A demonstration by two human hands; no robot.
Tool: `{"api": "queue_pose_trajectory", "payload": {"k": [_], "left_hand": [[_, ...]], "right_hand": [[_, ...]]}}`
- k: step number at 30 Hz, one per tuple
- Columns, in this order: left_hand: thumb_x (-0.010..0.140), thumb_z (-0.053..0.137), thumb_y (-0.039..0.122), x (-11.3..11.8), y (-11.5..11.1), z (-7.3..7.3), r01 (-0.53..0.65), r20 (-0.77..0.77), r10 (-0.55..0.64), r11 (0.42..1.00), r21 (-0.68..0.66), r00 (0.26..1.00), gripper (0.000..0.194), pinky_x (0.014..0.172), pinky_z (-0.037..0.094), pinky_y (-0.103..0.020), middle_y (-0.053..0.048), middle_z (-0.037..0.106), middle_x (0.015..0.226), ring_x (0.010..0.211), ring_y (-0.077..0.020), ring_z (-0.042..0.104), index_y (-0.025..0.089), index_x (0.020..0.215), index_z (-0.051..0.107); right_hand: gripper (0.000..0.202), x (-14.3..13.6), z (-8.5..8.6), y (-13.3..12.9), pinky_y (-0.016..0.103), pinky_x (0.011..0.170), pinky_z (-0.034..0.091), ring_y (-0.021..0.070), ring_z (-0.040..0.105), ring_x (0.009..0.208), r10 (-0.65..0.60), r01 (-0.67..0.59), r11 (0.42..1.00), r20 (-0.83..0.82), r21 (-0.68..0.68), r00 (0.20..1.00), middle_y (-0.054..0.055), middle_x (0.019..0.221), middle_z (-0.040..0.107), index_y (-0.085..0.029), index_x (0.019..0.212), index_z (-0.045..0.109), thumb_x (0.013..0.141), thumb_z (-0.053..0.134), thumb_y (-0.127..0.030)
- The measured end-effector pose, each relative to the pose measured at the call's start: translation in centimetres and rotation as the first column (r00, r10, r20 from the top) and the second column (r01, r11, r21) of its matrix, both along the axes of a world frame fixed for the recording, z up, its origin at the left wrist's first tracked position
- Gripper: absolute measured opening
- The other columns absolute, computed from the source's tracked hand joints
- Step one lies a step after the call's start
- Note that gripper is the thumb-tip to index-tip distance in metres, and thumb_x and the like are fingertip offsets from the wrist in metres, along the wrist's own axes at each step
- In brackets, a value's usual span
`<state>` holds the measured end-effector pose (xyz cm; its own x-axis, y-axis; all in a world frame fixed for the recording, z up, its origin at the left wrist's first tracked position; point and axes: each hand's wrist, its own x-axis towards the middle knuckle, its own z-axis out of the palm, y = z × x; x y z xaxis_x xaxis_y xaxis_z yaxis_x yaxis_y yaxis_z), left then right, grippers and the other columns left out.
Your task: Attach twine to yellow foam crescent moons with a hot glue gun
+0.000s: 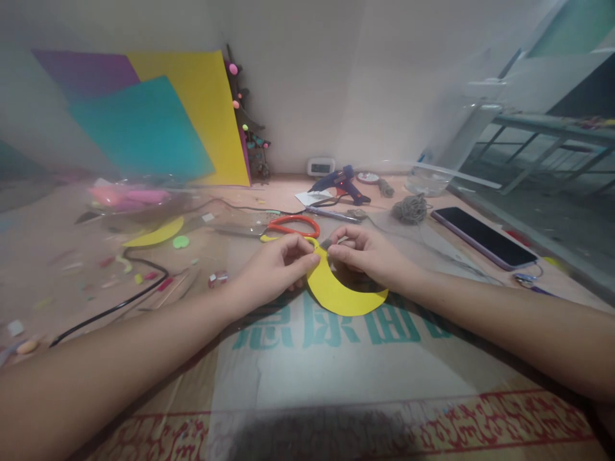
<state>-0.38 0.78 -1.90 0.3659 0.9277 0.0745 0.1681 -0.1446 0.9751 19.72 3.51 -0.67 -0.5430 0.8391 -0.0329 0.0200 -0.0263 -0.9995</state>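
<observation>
A yellow crescent cutout (343, 296) is held above the table at the middle of the head view. My left hand (291, 259) pinches its upper left tip between thumb and fingers. Close beside it, my right hand (358, 250) is closed at the same tip, its thumb and forefinger pressed together around something small and greyish that I cannot make out. Just behind the hands lie scissors with orange and yellow handles (294, 224). A second yellow crescent (156, 234) rests on the table at the left.
A blue glue gun (346, 184), a ball of grey twine (410, 209) and a phone (483, 237) lie behind and right. Coloured sheets (144, 128) lean on the wall. A black cable (127, 301) and small scraps lie at left. Printed plastic (336, 378) covers the front.
</observation>
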Motion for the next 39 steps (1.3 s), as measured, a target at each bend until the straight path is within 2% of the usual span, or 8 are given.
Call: {"api": "queue_pose_trajectory", "payload": {"k": [6,9,17,21,24,28,33,39], "left_hand": [[0.089,0.06,0.041,-0.1,-0.1,0.0,0.007,-0.033,-0.006,1.0,0.022,0.999,0.024,0.044,0.041,-0.016,0.005,0.052,0.063,0.048,-0.0063,0.052,0.018,0.086,0.053],[0.089,0.06,0.041,-0.1,-0.1,0.0,0.003,-0.049,-0.001,0.999,0.034,0.999,0.025,0.044,0.04,-0.016,0.005,0.053,0.064,0.048,-0.0061,0.051,0.018,0.086,0.054],[0.09,0.058,0.044,-0.1,0.0,0.0,0.027,-0.052,-0.026,0.999,0.018,0.998,0.027,0.043,0.039,-0.016,0.005,0.052,0.062,0.048,-0.0059,0.05,0.017,0.085,0.055],[0.09,0.058,0.044,-0.1,0.1,-0.1,0.02,-0.037,-0.019,1.0,0.02,0.999,0.028,0.043,0.04,-0.016,0.005,0.051,0.06,0.047,-0.0065,0.05,0.017,0.086,0.054],[0.09,0.059,0.043,-0.1,0.1,-0.2,0.01,-0.013,-0.01,1.0,0.014,1.0,0.026,0.044,0.041,-0.017,0.005,0.052,0.061,0.048,-0.0066,0.051,0.017,0.087,0.053],[0.09,0.059,0.04,0.0,0.2,-0.2,-0.001,0.046,0.001,1.0,-0.013,0.999,0.024,0.044,0.041,-0.016,0.005,0.053,0.064,0.047,-0.0052,0.05,0.018,0.085,0.051],[0.089,0.059,0.037,0.1,0.2,0.0,-0.021,0.049,0.023,0.999,-0.024,0.999,0.022,0.043,0.041,-0.015,0.005,0.053,0.065,0.046,-0.0046,0.05,0.018,0.084,0.051],[0.09,0.059,0.037,0.1,0.2,0.0,-0.02,0.039,0.021,0.999,-0.028,0.999,0.021,0.043,0.041,-0.015,0.006,0.053,0.065,0.047,-0.0043,0.05,0.018,0.084,0.051]], "right_hand": [[0.028,-0.1,0.2,-0.2,0.017,0.034,0.025,0.0041,0.039,0.036,-0.03,0.032,0.999,0.046,-0.034,0.998,-0.005,0.056,0.059,-0.017,0.086,0.054,0.078,0.072,-0.038],[0.027,-0.2,0.3,-0.3,0.017,0.035,0.025,0.0041,0.038,0.036,-0.049,0.052,0.998,0.07,-0.031,0.996,-0.007,0.052,0.054,-0.018,0.086,0.055,0.077,0.071,-0.037],[0.027,-0.3,0.4,-0.3,0.017,0.034,0.024,0.0042,0.038,0.037,-0.036,0.039,0.998,0.065,-0.053,0.997,-0.006,0.052,0.054,-0.018,0.083,0.054,0.077,0.072,-0.037],[0.029,-0.2,0.0,-0.1,0.018,0.035,0.022,0.004,0.036,0.036,-0.016,0.016,1.0,0.048,0.002,0.999,-0.006,0.054,0.056,-0.019,0.082,0.052,0.079,0.071,-0.041],[0.03,-0.1,0.0,0.0,0.019,0.037,0.022,0.0046,0.034,0.038,-0.026,0.022,0.996,0.037,0.09,0.999,-0.009,0.049,0.047,-0.019,0.082,0.053,0.083,0.065,-0.046],[0.029,0.0,0.3,0.3,0.019,0.04,0.024,0.0054,0.033,0.039,-0.132,0.124,0.974,0.031,0.187,0.991,-0.011,0.045,0.039,-0.019,0.082,0.053,0.085,0.063,-0.046],[0.026,0.1,0.4,0.6,0.02,0.041,0.028,0.0054,0.035,0.041,-0.221,0.203,0.953,0.058,0.223,0.974,-0.01,0.047,0.042,-0.019,0.075,0.047,0.087,0.061,-0.038],[0.026,0.1,0.8,0.1,0.02,0.042,0.028,0.0059,0.035,0.042,-0.208,0.172,0.953,0.127,0.248,0.97,-0.009,0.048,0.041,-0.019,0.074,0.049,0.092,0.053,-0.038]]}}
